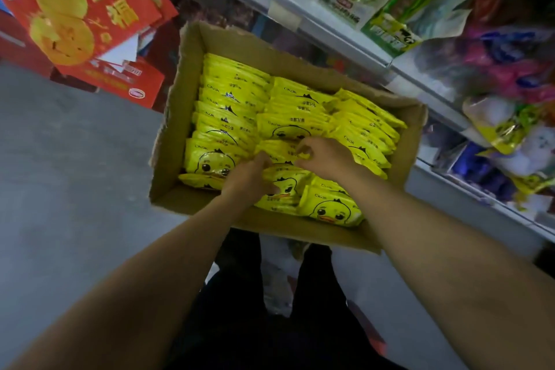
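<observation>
Cardboard box (186, 84) holds rows of yellow packets (228, 107)

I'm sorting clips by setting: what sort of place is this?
Probably a small grocery shop aisle: white shelves packed with bagged snacks, stacked red gift boxes, and an open brown cardboard carton full of yellow duck-print packets.

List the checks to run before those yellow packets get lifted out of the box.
1. The right hand pinches the yellow packets in the middle row: ok.
2. The left hand has a grip on the same bundle: cannot tell, its fingers are buried between packets.
3. The box is open on top: ok.
4. Nothing hangs over the box to block the lift: ok.
5. The shelf has a free slot for them: cannot tell.
</observation>
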The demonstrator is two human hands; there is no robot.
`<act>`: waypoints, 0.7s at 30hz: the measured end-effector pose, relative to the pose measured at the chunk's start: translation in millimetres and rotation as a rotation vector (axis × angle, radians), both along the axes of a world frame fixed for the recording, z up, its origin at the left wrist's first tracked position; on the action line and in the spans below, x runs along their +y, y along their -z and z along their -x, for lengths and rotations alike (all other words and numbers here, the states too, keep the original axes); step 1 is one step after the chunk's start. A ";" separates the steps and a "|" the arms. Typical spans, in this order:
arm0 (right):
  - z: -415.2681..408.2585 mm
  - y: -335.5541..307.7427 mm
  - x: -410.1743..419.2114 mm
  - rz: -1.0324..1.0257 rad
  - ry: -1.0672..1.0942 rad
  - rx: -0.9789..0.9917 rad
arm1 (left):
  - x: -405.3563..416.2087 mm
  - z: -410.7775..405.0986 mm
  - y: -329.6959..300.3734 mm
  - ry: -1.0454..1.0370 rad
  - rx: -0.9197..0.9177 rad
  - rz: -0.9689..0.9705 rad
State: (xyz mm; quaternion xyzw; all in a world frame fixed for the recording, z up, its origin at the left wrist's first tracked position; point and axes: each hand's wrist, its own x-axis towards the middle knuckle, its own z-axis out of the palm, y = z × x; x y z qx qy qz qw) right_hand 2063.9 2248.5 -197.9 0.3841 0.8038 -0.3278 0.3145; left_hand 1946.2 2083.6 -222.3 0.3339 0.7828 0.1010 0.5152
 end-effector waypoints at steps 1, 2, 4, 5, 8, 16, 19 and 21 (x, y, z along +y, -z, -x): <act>1.6 2.9 -1.4 0.011 0.004 0.010 | 1.3 -3.0 1.4 -0.001 -0.001 0.011; 3.8 6.0 -3.2 0.034 0.017 0.020 | 2.0 -5.6 3.7 0.010 -0.011 0.006; 8.6 11.3 -6.9 0.055 0.039 0.019 | 1.8 -4.2 3.7 0.061 -0.044 -0.002; 10.6 13.5 -8.5 0.048 0.047 0.012 | -0.2 0.7 2.8 0.085 -0.069 0.010; 12.3 20.7 -12.8 0.031 0.056 -0.001 | -11.4 26.6 2.6 0.172 -0.109 0.025; 12.0 20.0 -22.7 0.094 0.207 0.117 | -32.8 74.3 -11.5 0.111 -0.205 0.093; 8.6 -2.2 -4.3 0.147 0.274 0.227 | -28.7 74.5 -29.8 0.012 -0.327 0.073; 4.3 -19.1 12.7 0.155 0.334 0.291 | -19.3 68.4 -48.8 -0.099 -0.402 0.063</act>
